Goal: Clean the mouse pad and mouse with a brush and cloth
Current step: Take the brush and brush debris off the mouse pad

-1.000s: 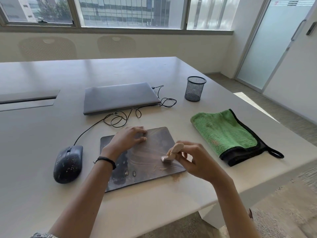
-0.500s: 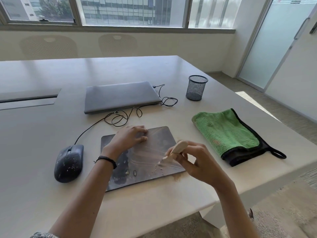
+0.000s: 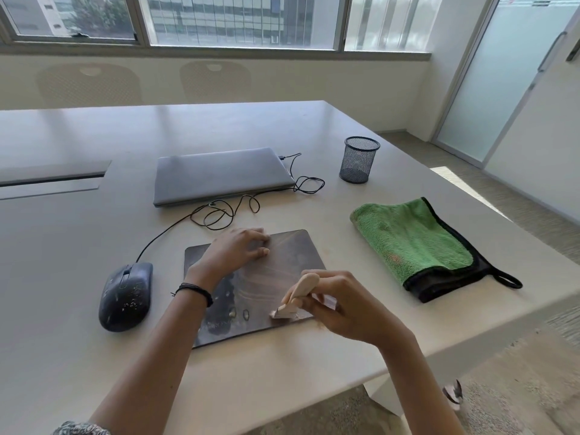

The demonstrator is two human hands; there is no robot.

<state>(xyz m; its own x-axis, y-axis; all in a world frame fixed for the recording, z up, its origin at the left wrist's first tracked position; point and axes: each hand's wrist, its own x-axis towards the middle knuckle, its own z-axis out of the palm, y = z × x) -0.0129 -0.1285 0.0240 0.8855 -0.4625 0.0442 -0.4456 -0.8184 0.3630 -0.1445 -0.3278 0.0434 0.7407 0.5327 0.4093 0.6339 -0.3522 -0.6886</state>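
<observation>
On the table (image 3: 78, 262), my flat left hand (image 3: 233, 252) pins the thin, probably limp mouse pad (image 3: 292, 255) at its far edge while my right hand (image 3: 348, 306) pinches the light-looking brush (image 3: 299, 291) by its handle.

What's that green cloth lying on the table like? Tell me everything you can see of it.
The green cloth looks like fluffy microfibre. It is green on top, with a black underside, black edging and a small black loop at its near right corner. It lies folded and flat on the pale table, to the right of the mouse pad and apart from it. Only the table touches it.
</observation>
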